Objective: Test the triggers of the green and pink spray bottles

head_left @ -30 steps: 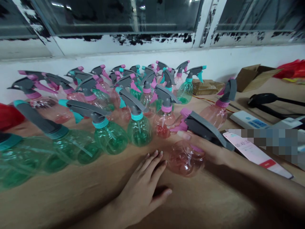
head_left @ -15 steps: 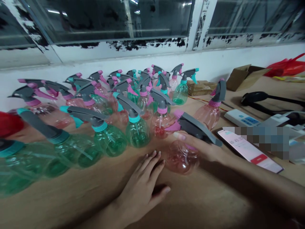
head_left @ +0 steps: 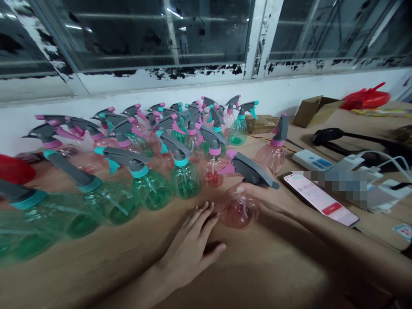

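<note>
My right hand (head_left: 261, 194) is wrapped round the neck of a clear pink spray bottle (head_left: 238, 209) with a grey and pink trigger head (head_left: 249, 168); the bottle stands on the brown table (head_left: 96, 270) in front of the group. Flat on the table just left of that bottle rests my left hand (head_left: 193, 246), fingers stretched out and holding nothing. Behind them stand several green and pink spray bottles, the nearest a green one (head_left: 184, 177) with a teal collar and a pink one (head_left: 212, 169).
A phone (head_left: 320, 199) lies face up right of the held bottle. Behind it are a white power strip (head_left: 313, 160), white chargers and cables, and a black tool (head_left: 334, 135). A cardboard box (head_left: 313, 110) and red bag (head_left: 365, 98) sit by the wall under the window.
The view has drifted up and to the right, so everything sits lower and further left. My right hand keeps its hold on the pink bottle, which now stands more upright. The left hand stays flat.
</note>
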Available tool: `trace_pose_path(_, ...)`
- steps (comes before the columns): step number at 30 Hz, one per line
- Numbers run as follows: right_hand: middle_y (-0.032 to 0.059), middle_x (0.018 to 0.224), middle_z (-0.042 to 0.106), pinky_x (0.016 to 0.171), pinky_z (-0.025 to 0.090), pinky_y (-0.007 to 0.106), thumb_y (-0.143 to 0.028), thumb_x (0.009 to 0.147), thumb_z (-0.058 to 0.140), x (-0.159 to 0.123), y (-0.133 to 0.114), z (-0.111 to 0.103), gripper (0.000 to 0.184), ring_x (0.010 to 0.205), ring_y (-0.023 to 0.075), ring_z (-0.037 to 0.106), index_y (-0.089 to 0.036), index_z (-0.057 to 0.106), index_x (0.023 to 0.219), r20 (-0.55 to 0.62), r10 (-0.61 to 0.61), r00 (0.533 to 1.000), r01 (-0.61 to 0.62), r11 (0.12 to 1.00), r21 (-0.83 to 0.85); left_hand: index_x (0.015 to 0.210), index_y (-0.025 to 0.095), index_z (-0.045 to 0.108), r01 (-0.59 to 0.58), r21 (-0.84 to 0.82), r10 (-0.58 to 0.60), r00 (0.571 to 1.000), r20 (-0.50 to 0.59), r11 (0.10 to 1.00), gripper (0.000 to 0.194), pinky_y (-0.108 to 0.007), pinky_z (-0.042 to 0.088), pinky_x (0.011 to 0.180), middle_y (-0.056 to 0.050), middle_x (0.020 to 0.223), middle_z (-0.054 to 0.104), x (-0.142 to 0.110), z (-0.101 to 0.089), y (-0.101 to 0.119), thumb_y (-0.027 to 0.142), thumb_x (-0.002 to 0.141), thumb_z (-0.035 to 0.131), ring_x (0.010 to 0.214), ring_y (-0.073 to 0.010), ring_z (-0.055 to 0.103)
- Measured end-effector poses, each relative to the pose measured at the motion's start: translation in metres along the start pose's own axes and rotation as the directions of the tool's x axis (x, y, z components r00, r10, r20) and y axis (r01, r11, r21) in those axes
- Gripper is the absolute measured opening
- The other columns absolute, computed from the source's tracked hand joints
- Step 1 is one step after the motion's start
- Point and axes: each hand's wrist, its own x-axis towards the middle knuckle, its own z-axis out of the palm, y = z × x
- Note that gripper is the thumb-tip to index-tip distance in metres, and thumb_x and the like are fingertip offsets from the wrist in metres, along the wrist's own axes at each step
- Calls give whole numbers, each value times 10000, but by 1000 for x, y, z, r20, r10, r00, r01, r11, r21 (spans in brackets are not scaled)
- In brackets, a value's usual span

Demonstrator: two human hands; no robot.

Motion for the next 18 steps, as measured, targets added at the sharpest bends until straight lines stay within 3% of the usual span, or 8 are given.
trace_pose_path(3,-26,655,591,533,477,280,-481,722,694,0,-7,-1,277,585,149,549,-225,613,789,-18,17,1000,-17,1000,20,1357,115,433,8,-5,-8,1000,9,1000,564,-493,344,1062,-156,1471,355,1,-1,1,470,926,512,1356,-296,319)
trace_pose_path(6,-14,636,607,545,502,299,-505,729,679,-1,-7,-3,283,587,163,572,-229,616,714,-7,8,1000,-9,994,-109,1353,117,439,16,-7,-16,1000,17,1000,557,-489,345,1061,-157,1467,363,1,-2,1,463,924,520,1356,-296,318)
trace_pose_path(9,12,724,675,674,546,376,-521,736,669,-6,0,-9,285,720,221,645,-245,664,806,-11,-3,1000,0,979,-206,1351,116,440,13,-9,-13,1000,12,1000,557,-496,333,1066,-159,1466,363,1,-2,1,457,921,529,1358,-297,314)
trace_pose_path(13,38,944,719,876,495,504,-473,702,725,-16,10,-19,401,968,296,651,-279,642,1044,-17,-102,995,90,931,-354,1343,108,446,7,-21,-7,1000,-3,1000,549,-498,328,1067,-167,1458,374,1,-1,0,447,920,531,1353,-297,324)
trace_pose_path(18,65,1143,680,976,422,529,-428,689,755,-27,10,-20,517,1114,311,597,-269,595,1154,7,-181,983,159,842,-515,1322,113,469,8,-30,-9,1000,-19,1000,529,-494,339,1061,-165,1453,383,0,-2,1,434,910,551,1347,-301,336)
